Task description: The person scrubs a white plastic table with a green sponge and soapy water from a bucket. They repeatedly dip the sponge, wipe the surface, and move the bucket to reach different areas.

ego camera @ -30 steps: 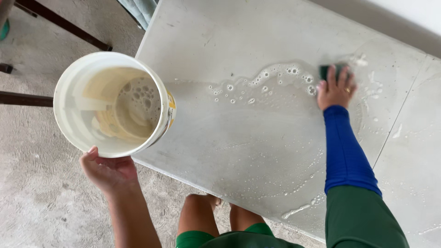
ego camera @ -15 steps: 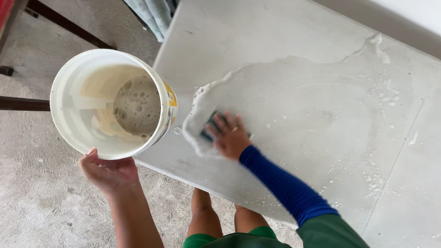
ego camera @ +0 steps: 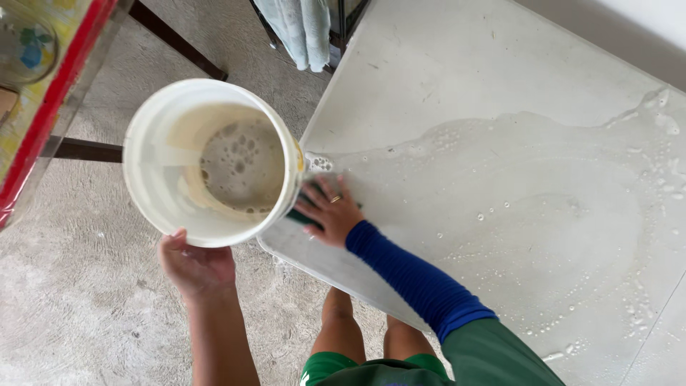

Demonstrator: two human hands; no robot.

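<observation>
Sponge (ego camera: 306, 209), dark green, lies flat on the wet white table (ego camera: 457, 78) at that table's left edge, mostly covered by the right hand (ego camera: 330, 211) and partly hidden behind the rim of the white bucket (ego camera: 153, 154).

Far to the left of the table, a red-edged surface with a patterned top (ego camera: 43, 93) juts into view, with dark legs (ego camera: 179, 46) under it on the concrete floor (ego camera: 64, 314). Just left of the table's edge, the bucket is held up off the floor, open mouth toward the camera, with cloudy, bubbly water in its bottom. The left hand (ego camera: 194, 266) grips the bucket's near rim, thumb curled over the lip and the rest of the fingers hidden beneath it. Past the bucket, a pale cloth (ego camera: 304, 28) hangs beside the table's far left corner.

On the table itself, the right hand presses the sponge down with fingers spread flat on top of it; a ring shows on one finger. Its arm wears a blue sleeve (ego camera: 421, 282). To the right of the hand, a broad sheet of soapy water (ego camera: 543, 214) with scattered bubbles covers the tabletop.
</observation>
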